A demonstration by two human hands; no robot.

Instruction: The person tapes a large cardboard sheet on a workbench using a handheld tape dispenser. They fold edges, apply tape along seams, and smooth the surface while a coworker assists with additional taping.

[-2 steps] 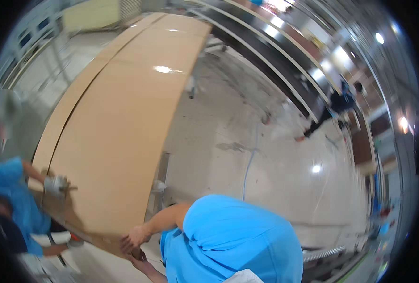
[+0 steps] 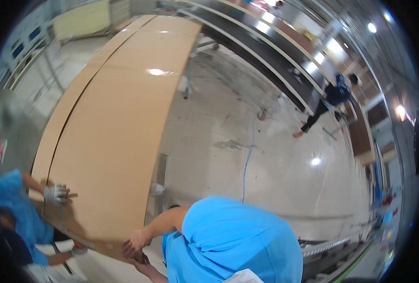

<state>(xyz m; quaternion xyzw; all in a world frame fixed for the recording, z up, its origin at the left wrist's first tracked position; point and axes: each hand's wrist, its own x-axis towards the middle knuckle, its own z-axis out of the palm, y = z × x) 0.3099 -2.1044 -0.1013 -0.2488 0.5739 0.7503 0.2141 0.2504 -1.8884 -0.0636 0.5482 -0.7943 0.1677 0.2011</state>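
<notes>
At lower left, the right hand [image 2: 136, 240] grasps the flat, glossy panel [image 2: 110, 127]; whether the half-hidden left hand [image 2: 144, 267] grips, I cannot tell.

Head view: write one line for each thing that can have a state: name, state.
Large tan board: lying flat.
Tan strip: flat, narrow dark gap between it and the board.
Right hand: at the board's near corner, fingers bent.
Left hand: at that corner, partly hidden.
Co-worker's gloved hand: at the board's near end.
Blue hose: lying curved on the floor.
Ceiling light: lit.
</notes>
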